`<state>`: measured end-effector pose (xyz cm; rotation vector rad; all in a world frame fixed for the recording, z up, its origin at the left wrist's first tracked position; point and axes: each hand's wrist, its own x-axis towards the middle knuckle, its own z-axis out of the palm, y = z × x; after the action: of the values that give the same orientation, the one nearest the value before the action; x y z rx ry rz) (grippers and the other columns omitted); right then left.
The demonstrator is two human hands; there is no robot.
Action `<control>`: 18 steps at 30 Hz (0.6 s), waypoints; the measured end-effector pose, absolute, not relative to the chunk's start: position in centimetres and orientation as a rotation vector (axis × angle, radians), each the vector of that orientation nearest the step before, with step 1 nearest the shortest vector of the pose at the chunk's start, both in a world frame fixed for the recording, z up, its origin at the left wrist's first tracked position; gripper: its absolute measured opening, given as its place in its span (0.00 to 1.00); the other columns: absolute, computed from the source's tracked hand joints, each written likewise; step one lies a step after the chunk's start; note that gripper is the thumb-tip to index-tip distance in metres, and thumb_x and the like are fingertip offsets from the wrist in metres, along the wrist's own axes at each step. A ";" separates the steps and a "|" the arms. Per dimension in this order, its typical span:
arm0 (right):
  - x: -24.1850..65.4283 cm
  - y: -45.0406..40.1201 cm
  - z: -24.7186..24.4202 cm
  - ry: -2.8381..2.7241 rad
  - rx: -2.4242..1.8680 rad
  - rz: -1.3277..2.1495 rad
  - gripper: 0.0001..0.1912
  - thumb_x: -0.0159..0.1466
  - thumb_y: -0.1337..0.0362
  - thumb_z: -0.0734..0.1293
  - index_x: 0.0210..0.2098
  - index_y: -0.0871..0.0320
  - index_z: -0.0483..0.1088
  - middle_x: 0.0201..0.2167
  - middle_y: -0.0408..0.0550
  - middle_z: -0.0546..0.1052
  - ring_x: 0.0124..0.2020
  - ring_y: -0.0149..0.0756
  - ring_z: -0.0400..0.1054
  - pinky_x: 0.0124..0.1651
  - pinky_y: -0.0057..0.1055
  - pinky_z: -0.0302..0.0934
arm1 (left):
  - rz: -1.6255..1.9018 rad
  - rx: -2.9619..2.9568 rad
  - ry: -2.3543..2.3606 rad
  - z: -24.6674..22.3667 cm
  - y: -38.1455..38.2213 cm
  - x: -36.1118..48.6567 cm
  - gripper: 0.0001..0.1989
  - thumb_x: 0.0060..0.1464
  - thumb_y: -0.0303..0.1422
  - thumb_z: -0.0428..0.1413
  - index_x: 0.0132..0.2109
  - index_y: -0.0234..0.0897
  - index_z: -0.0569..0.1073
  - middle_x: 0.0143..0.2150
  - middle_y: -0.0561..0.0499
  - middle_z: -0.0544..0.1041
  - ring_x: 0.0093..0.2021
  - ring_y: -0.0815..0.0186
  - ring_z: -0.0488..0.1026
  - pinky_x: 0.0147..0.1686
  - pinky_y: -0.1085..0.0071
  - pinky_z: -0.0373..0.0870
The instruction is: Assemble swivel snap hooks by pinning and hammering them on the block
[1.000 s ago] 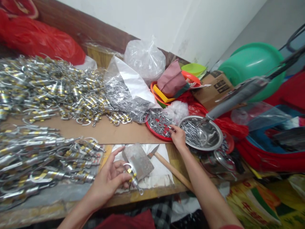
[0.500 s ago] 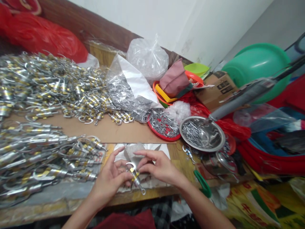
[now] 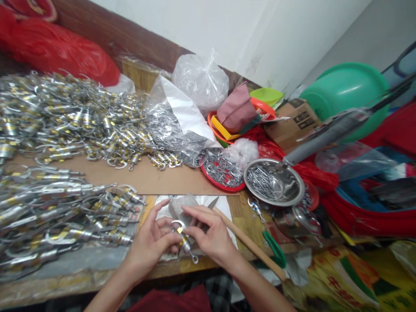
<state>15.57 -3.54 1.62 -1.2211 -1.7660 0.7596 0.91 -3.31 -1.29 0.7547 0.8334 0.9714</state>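
Right at the front edge of the wooden bench (image 3: 242,216), the left hand (image 3: 156,238) is gripping a small silver-and-yellow metal fitting (image 3: 184,240) between thumb and fingers, with the index finger sticking out loosely. The fitting's curved hook is pointing up and its ring end is hanging down toward the bench edge. The right hand (image 3: 211,236) is bending its fingers in at the fitting's other side, thumb and fingertips close together, but I can't tell if they're pinching a tiny part or just touching. Behind the hands a grey block (image 3: 183,206) is sitting on white paper (image 3: 227,208), partly covered by the fingers. A wooden handle (image 3: 250,242) is running out past the right wrist, and a green loop (image 3: 274,250) is lying just beyond it. Further back, a red plate (image 3: 238,188) full of little metal bits is sitting next to a steel bowl (image 3: 294,180) holding loose metal pins (image 3: 261,180). Over on the left, a big heap of similar fittings (image 3: 65,112) is spreading across the cardboard (image 3: 175,182), with longer rows (image 3: 65,203) lying in front.
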 end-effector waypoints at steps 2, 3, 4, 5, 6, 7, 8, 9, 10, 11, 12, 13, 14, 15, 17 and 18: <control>15.6 -3.9 1.6 -1.751 -1.219 0.756 0.20 0.51 0.74 0.66 0.44 0.57 0.71 0.31 0.46 0.73 0.24 0.28 0.64 0.28 0.25 0.63 | 0.969 0.753 0.836 -1.3 -3.3 0.9 0.38 0.39 0.24 0.60 0.55 0.44 0.49 0.28 0.58 0.70 0.19 0.72 0.69 0.19 0.74 0.68; 15.6 -4.0 1.6 -1.743 -1.223 0.752 0.20 0.51 0.74 0.66 0.44 0.57 0.71 0.31 0.46 0.73 0.25 0.28 0.64 0.29 0.25 0.64 | 0.967 0.755 0.840 -1.2 -3.4 0.9 0.38 0.39 0.24 0.60 0.55 0.44 0.49 0.28 0.58 0.70 0.20 0.72 0.69 0.19 0.74 0.68; 15.8 -4.1 1.6 -1.729 -1.232 0.738 0.20 0.51 0.74 0.66 0.43 0.57 0.71 0.31 0.46 0.73 0.25 0.28 0.64 0.30 0.25 0.64 | 0.966 0.757 0.845 -1.2 -3.4 0.9 0.38 0.40 0.24 0.60 0.55 0.44 0.49 0.28 0.58 0.71 0.20 0.72 0.69 0.19 0.74 0.68; 16.1 -4.3 1.7 -1.709 -1.247 0.709 0.18 0.52 0.74 0.66 0.42 0.57 0.71 0.32 0.46 0.73 0.27 0.29 0.65 0.31 0.25 0.64 | 0.965 0.756 0.851 -1.1 -3.4 0.9 0.38 0.40 0.25 0.60 0.55 0.43 0.49 0.28 0.58 0.71 0.19 0.72 0.69 0.19 0.74 0.68; 16.6 -4.4 1.6 -1.682 -1.272 0.661 0.15 0.53 0.73 0.65 0.41 0.57 0.71 0.32 0.46 0.73 0.29 0.29 0.66 0.33 0.26 0.64 | 0.965 0.755 0.857 -1.1 -3.4 0.9 0.38 0.40 0.25 0.60 0.55 0.43 0.49 0.27 0.58 0.70 0.19 0.72 0.69 0.19 0.74 0.68; 17.5 -4.5 1.6 -1.653 -1.313 0.593 0.12 0.55 0.72 0.64 0.39 0.57 0.72 0.32 0.47 0.73 0.31 0.30 0.67 0.34 0.26 0.64 | 0.968 0.753 0.862 -1.0 -3.4 1.0 0.38 0.39 0.25 0.60 0.55 0.43 0.49 0.27 0.58 0.70 0.19 0.72 0.69 0.19 0.75 0.68; 18.6 -4.7 1.4 -1.635 -1.377 0.505 0.10 0.57 0.71 0.63 0.37 0.57 0.72 0.32 0.47 0.73 0.33 0.31 0.67 0.36 0.27 0.63 | 0.972 0.751 0.865 -1.0 -3.4 1.0 0.38 0.39 0.25 0.60 0.55 0.43 0.50 0.27 0.59 0.70 0.19 0.72 0.69 0.19 0.75 0.68; 19.9 -4.8 1.1 -1.644 -1.462 0.406 0.09 0.58 0.69 0.62 0.37 0.58 0.71 0.33 0.48 0.73 0.35 0.33 0.67 0.38 0.29 0.63 | 0.976 0.748 0.867 -1.0 -3.4 1.0 0.38 0.39 0.25 0.60 0.55 0.43 0.50 0.27 0.59 0.70 0.19 0.72 0.69 0.18 0.75 0.68; 21.4 -5.0 0.8 -1.674 -1.563 0.309 0.08 0.58 0.68 0.62 0.37 0.58 0.70 0.33 0.48 0.72 0.36 0.35 0.67 0.38 0.31 0.63 | 0.980 0.746 0.867 -1.0 -3.4 1.1 0.38 0.38 0.25 0.60 0.55 0.43 0.50 0.27 0.59 0.70 0.19 0.72 0.69 0.18 0.75 0.68; 22.9 -5.3 0.3 -1.745 -1.678 0.218 0.10 0.57 0.65 0.63 0.39 0.58 0.69 0.34 0.50 0.72 0.37 0.38 0.67 0.39 0.34 0.63 | 0.984 0.746 0.867 -1.0 -3.4 1.1 0.38 0.38 0.25 0.60 0.55 0.43 0.51 0.27 0.59 0.70 0.18 0.72 0.69 0.18 0.75 0.67; 24.3 -5.6 -0.3 -1.841 -1.786 0.158 0.14 0.56 0.63 0.65 0.41 0.59 0.68 0.35 0.51 0.72 0.38 0.41 0.67 0.39 0.36 0.63 | 0.986 0.745 0.868 -1.1 -3.4 1.1 0.38 0.38 0.25 0.60 0.55 0.43 0.51 0.27 0.59 0.70 0.18 0.72 0.69 0.17 0.75 0.67; 25.5 -5.9 -0.9 -1.920 -1.880 0.138 0.16 0.55 0.61 0.65 0.43 0.60 0.67 0.35 0.52 0.72 0.38 0.43 0.67 0.38 0.38 0.63 | 0.986 0.744 0.871 -1.1 -3.3 1.1 0.37 0.38 0.25 0.60 0.55 0.43 0.51 0.27 0.59 0.70 0.18 0.73 0.69 0.17 0.76 0.67; 26.4 -6.2 -1.4 -1.997 -1.945 0.144 0.17 0.56 0.60 0.65 0.44 0.60 0.66 0.36 0.53 0.72 0.38 0.44 0.68 0.38 0.39 0.63 | 0.984 0.745 0.875 -1.2 -3.3 1.1 0.38 0.38 0.25 0.60 0.55 0.43 0.51 0.27 0.59 0.70 0.18 0.73 0.69 0.17 0.76 0.67; 27.0 -6.5 -1.9 -2.053 -1.985 0.176 0.16 0.57 0.60 0.63 0.43 0.60 0.66 0.35 0.52 0.72 0.37 0.43 0.68 0.38 0.39 0.63 | 0.982 0.745 0.877 -1.3 -3.3 1.1 0.38 0.38 0.25 0.60 0.55 0.43 0.51 0.26 0.59 0.70 0.18 0.73 0.69 0.18 0.75 0.67; 27.3 -7.1 -2.2 -2.088 -2.002 0.256 0.12 0.60 0.61 0.59 0.41 0.60 0.66 0.35 0.51 0.72 0.36 0.40 0.69 0.37 0.36 0.64 | 0.977 0.747 0.881 -1.4 -3.3 1.1 0.38 0.38 0.25 0.60 0.54 0.44 0.51 0.26 0.59 0.70 0.18 0.73 0.68 0.18 0.75 0.67; 27.1 -7.3 -2.0 -2.063 -1.994 0.275 0.10 0.61 0.62 0.59 0.39 0.60 0.65 0.34 0.51 0.72 0.36 0.39 0.69 0.37 0.35 0.64 | 0.976 0.746 0.883 -1.4 -3.3 1.1 0.38 0.38 0.25 0.60 0.54 0.44 0.51 0.27 0.59 0.71 0.17 0.73 0.68 0.18 0.75 0.67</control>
<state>27.08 -7.29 -1.95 -1.9945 -2.0634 0.2747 1.07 -3.29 -1.43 0.7461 0.8833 0.9760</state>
